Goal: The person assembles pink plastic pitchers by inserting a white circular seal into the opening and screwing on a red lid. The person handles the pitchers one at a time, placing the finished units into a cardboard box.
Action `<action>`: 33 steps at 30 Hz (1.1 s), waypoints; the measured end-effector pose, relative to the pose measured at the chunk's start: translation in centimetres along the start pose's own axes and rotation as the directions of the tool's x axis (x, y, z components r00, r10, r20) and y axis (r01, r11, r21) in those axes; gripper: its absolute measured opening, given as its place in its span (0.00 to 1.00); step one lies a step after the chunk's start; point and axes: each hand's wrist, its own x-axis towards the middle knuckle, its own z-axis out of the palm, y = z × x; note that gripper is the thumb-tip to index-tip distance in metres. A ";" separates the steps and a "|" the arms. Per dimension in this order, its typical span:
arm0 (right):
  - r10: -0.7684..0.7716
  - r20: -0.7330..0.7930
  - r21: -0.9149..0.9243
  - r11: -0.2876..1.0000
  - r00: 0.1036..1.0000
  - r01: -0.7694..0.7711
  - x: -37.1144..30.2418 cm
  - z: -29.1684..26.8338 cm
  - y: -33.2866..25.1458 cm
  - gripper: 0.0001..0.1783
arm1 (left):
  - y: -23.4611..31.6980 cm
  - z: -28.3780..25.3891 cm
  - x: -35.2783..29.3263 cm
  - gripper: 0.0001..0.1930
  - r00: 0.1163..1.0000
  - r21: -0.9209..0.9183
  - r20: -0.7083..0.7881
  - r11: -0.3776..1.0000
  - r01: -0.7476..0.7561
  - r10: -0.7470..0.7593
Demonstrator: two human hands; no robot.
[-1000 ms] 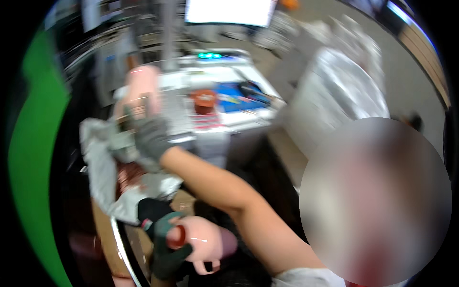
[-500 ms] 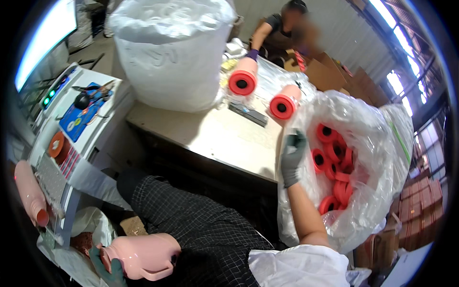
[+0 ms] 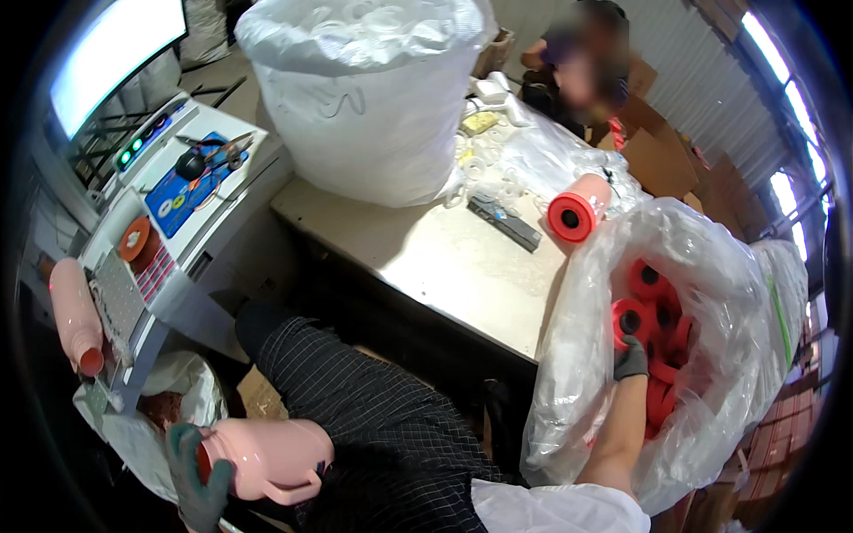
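1. My left fingers (image 3: 183, 441) grasp the mouth end of the pink jug (image 3: 274, 451); its body lies sideways, to their right.
2. My right fingers (image 3: 633, 352) touch a red ring (image 3: 620, 314) inside the plastic bag (image 3: 573, 391); grip, I cannot tell.

I have the left grip (image 3: 193, 484) curled, lower left. The right forearm (image 3: 617, 433) slants upward, its gloved grip (image 3: 632, 360) centre right.

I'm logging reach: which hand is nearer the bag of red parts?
Right. The right hand is inside the bag, at a red part; the left hand is well left of it, at the pink jug.
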 end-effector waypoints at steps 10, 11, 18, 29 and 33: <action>-0.695 0.652 0.029 0.424 0.304 0.905 -18.3 18.7 -0.6 0.23 | -9.7 7.6 -3.2 0.19 0.736 -0.742 -0.449 0.670 0.008 -0.507; -0.550 0.807 0.055 0.431 0.214 0.901 -19.2 22.8 4.0 0.21 | -9.0 9.3 -2.9 0.19 0.710 -0.727 -0.478 0.687 0.012 -0.518; 0.062 0.969 -0.156 0.904 0.239 0.398 -39.6 39.9 31.3 0.26 | -5.2 16.3 -5.5 0.20 0.698 -0.783 -0.350 0.604 0.147 -0.624; -0.008 0.754 0.627 0.311 -0.657 0.714 -43.8 36.9 33.9 0.36 | -2.8 16.9 -7.4 0.22 0.734 -0.950 -0.137 0.299 0.093 -0.665; -0.015 0.744 0.647 0.266 -0.668 0.715 -43.0 36.0 33.2 0.37 | -1.7 16.1 -6.5 0.21 0.746 -0.956 -0.137 0.284 0.073 -0.652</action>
